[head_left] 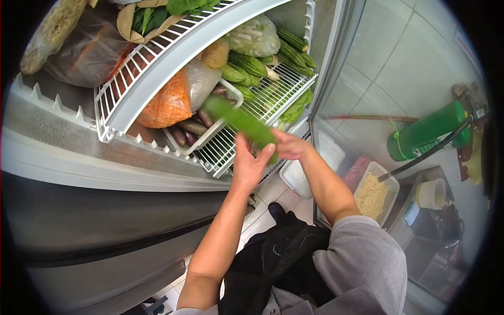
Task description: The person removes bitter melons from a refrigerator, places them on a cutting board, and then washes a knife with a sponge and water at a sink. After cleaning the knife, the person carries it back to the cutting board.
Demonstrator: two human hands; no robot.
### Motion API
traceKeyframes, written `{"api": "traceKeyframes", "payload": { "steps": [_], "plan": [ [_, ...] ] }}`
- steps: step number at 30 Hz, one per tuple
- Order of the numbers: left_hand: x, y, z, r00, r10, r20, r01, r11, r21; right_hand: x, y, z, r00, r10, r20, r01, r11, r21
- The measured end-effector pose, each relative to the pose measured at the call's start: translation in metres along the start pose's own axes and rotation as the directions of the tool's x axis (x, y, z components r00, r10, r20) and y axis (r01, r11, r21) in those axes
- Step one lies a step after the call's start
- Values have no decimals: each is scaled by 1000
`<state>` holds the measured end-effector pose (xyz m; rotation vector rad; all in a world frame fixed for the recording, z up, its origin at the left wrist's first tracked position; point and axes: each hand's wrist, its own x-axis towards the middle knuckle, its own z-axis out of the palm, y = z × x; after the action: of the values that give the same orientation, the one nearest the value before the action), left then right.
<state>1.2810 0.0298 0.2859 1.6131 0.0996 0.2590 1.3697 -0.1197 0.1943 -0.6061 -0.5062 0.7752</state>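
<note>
A long green cucumber (pixel 237 118) is held in front of an open fridge, slanting up to the left. My left hand (pixel 251 164) grips its lower end from below. My right hand (pixel 289 144) wraps the same end from the right. Its upper end hangs over a white basket (pixel 234 92) of dark eggplants (pixel 185 134). More cucumbers (pixel 247 65) lie on the white wire shelf (pixel 273 97) behind.
An orange bag (pixel 169 105) and clear bags fill the shelf's left part; leafy greens (pixel 294 111) sit at its right edge. The glass fridge door (pixel 399 105) stands open on the right. A white lidded tub (pixel 296 177) lies low inside. The tiled floor is below.
</note>
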Motion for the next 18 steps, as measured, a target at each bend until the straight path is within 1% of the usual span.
{"api": "traceKeyframes", "payload": {
  "steps": [1,2,3,4,5,6,7,8,9,10,11,12,13,15,16,18],
  "plan": [
    [4,-2,-8,1000,-9,-21,8,999,-37,6,2,11,993,94,-69,-101,990,-95],
    [7,-3,-17,999,-17,-45,13,997,-76,17,-10,7,993,96,-63,-102,990,-94],
    [6,-2,-26,1000,12,-27,-13,999,-45,37,-29,-5,968,243,67,-186,867,-463],
    [4,-4,-29,999,11,-34,-13,999,-42,57,-50,-15,900,416,131,-173,615,-769],
    [1,-7,-31,998,-5,-57,7,1000,24,77,-67,-19,980,199,-22,-126,528,-840],
    [-3,-9,-32,997,-22,-80,30,996,89,100,-84,-20,988,-51,-146,-112,423,-899],
    [-5,-10,-30,998,-37,-45,38,999,5,129,-100,-20,904,-330,-272,-273,44,-961],
    [-6,-10,-29,998,-36,-46,36,999,6,155,-104,-22,872,-419,-253,-338,-142,-930],
    [-7,-9,-29,998,-65,-13,66,998,26,177,-104,-22,838,-501,-214,-407,-314,-858],
    [-7,-9,-29,995,-94,19,93,995,48,197,-104,-16,838,-503,-212,-405,-313,-859],
    [-7,-14,-31,996,-82,39,78,992,101,216,-104,-7,876,-406,-260,-428,-410,-805],
    [-6,-20,-33,996,-82,37,78,991,104,227,-107,-3,898,-305,-316,-434,-507,-744],
    [-6,-26,-35,995,-86,44,80,988,136,232,-115,-3,898,-304,-317,-434,-505,-746],
    [-4,-33,-37,995,-88,45,80,984,161,238,-129,-3,935,-148,-322,-348,-553,-757],
    [-2,-36,-38,994,-105,41,97,980,172,239,-127,-1,937,-143,-319,-342,-559,-755],
    [0,-41,-37,991,-125,37,117,977,176,234,-121,1,956,-118,-270,-280,-648,-708]
  ]
}}
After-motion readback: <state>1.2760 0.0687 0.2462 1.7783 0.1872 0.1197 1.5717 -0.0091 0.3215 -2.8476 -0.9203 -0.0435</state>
